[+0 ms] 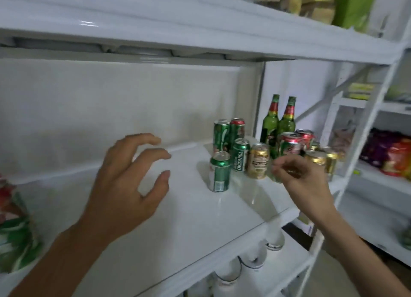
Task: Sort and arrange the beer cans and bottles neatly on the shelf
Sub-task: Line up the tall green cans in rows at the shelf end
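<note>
The right hand (304, 181) covers the lower part of a green can (289, 144) and part of a gold can (317, 157) behind it; whether its curled fingers touch or hold anything cannot be told. Its fingertips are smeared by blur. Two bottles (279, 121) have their bases hidden behind the cans. At the left edge a green and red pack (15, 227) is cut off and too blurred to identify. On the lower shelf, white containers (253, 256) show only in part below the shelf lip. Bags (391, 154) at the far right are blurred and cut off, their print unreadable. Items on the top shelf (311, 0) are cropped by the upper edge.
</note>
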### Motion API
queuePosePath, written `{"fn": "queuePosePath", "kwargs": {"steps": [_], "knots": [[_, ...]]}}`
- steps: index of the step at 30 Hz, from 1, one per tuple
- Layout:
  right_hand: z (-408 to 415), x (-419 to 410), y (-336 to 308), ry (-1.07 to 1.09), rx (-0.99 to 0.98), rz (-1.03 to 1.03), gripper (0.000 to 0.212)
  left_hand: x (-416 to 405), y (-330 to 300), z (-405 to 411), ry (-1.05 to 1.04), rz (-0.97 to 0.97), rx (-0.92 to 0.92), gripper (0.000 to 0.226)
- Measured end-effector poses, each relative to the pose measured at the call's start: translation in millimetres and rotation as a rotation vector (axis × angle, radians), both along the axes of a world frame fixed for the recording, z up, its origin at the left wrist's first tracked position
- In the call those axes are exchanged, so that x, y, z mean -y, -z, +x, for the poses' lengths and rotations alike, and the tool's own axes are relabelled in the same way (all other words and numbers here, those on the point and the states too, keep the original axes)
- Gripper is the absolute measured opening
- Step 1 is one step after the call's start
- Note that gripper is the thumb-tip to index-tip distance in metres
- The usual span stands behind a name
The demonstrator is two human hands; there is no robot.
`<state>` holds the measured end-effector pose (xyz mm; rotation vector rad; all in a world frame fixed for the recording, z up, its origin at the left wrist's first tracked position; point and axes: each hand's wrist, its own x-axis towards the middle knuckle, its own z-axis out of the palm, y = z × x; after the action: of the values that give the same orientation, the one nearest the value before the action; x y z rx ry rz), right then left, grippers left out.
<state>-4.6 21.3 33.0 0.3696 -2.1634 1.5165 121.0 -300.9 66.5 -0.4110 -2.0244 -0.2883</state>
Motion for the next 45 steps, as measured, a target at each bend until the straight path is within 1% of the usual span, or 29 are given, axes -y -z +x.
{"fn": "queuePosePath", "kwargs": {"steps": [3, 5, 10, 12, 15, 17, 21, 24, 25, 28, 29, 32, 37, 41, 45], "knots": [[-2, -62, 9, 0.084, 0.035, -0.013, 0.014, -68, 12, -47, 0.162, 0.042, 0.132, 0.026], [-5, -103, 14, 0.123, 0.038, -0.004, 0.013, -115, 15, -75, 0.225, 0.127, 0.242, 0.030], [-22, -169, 17, 0.144, 0.081, 0.031, 0.010, -209, 15, -143, 0.358, 0.278, 0.372, 0.030], [-37, -181, 12, 0.141, 0.091, 0.052, 0.011, -233, 16, -166, 0.381, 0.306, 0.415, 0.035], [-70, -187, -2, 0.111, 0.082, 0.134, 0.015, -256, 16, -200, 0.347, 0.335, 0.457, 0.043], [-99, -182, -14, 0.081, 0.066, 0.195, 0.023, -268, 15, -224, 0.300, 0.335, 0.482, 0.049], [-165, -165, -37, 0.011, 0.084, 0.384, 0.056, -284, 19, -264, 0.208, 0.334, 0.549, 0.064], [-205, -153, -48, -0.051, 0.123, 0.490, 0.066, -287, 28, -286, 0.190, 0.344, 0.617, 0.069], [-214, -151, -49, -0.078, 0.128, 0.512, 0.064, -287, 30, -291, 0.179, 0.346, 0.622, 0.069], [-234, -154, -50, -0.213, 0.143, 0.530, 0.042, -288, 34, -299, 0.178, 0.385, 0.595, 0.063], [-240, -156, -49, -0.252, 0.158, 0.538, 0.040, -289, 35, -299, 0.183, 0.402, 0.586, 0.061], [-256, -167, -47, -0.311, 0.169, 0.613, 0.047, -291, 38, -299, 0.182, 0.420, 0.595, 0.060], [-272, -177, -44, -0.399, 0.142, 0.688, 0.054, -291, 37, -302, 0.138, 0.443, 0.683, 0.063], [-288, -180, -39, -0.479, 0.103, 0.623, 0.042, -301, 33, -297, 0.103, 0.512, 0.662, 0.061], [-299, -181, -37, -0.541, 0.086, 0.567, 0.046, -311, 31, -291, 0.074, 0.642, 0.603, 0.061]]}}
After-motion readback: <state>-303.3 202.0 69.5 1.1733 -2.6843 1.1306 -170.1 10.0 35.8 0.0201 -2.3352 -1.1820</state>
